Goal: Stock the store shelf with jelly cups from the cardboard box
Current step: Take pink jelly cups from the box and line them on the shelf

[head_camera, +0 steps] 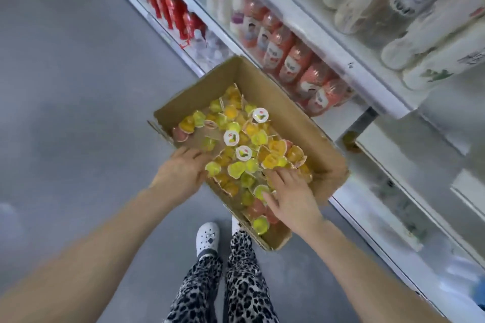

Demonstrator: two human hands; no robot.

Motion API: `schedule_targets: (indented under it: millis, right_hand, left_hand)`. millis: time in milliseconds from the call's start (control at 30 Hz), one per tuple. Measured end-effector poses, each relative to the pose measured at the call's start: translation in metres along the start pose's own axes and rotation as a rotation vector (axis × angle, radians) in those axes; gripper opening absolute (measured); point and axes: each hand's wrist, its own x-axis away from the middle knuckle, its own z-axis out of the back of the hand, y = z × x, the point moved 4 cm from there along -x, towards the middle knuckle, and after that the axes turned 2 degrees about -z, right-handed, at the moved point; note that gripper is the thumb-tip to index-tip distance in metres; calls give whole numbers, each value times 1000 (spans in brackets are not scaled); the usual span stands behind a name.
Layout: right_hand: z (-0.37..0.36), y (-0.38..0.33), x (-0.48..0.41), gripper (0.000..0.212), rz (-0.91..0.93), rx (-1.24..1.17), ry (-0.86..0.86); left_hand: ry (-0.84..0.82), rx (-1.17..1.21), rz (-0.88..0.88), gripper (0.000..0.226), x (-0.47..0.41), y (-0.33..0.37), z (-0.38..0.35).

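"Cardboard box (262, 81) — you had it in front of you, its far right side close against the shelf (328, 47) edge, beside the pink bottles (288, 60)."

"And the jelly cups (237, 168)?"

"All loose inside the box — yellow, orange, green, a few pink, three with white lids up. They lay thickest along the near right side; the far corner showed bare cardboard."

"The hands?"

"Your right hand (291, 199) lay flat on the cups by the near right wall, fingers straight and spread, gripping nothing. Your left hand (181, 173) reached over the box's left edge, fingers loosely stretched toward a green cup, closed round nothing."

"Anything else?"

"Red bottles (170, 5) stood further along the shelf; below the box your leopard-print trousers (244, 283) and a white clog (207, 237) showed over the grey floor (65, 86)."
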Motion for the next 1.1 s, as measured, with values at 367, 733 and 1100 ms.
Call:
schedule_targets:
  millis: [367, 733, 1100]
  right_hand:
    - [-123, -64, -192, 59, 407, 49, -238]
    - [-195, -136, -291, 53, 707, 179, -274]
    - [-168, -58, -227, 18, 121, -379, -192]
  left_hand:
    - [234, -77, 303, 37, -36, -116, -33]
    - [252, -43, 322, 35, -34, -138, -60]
    - [182, -199, 329, 31, -43, -123, -44]
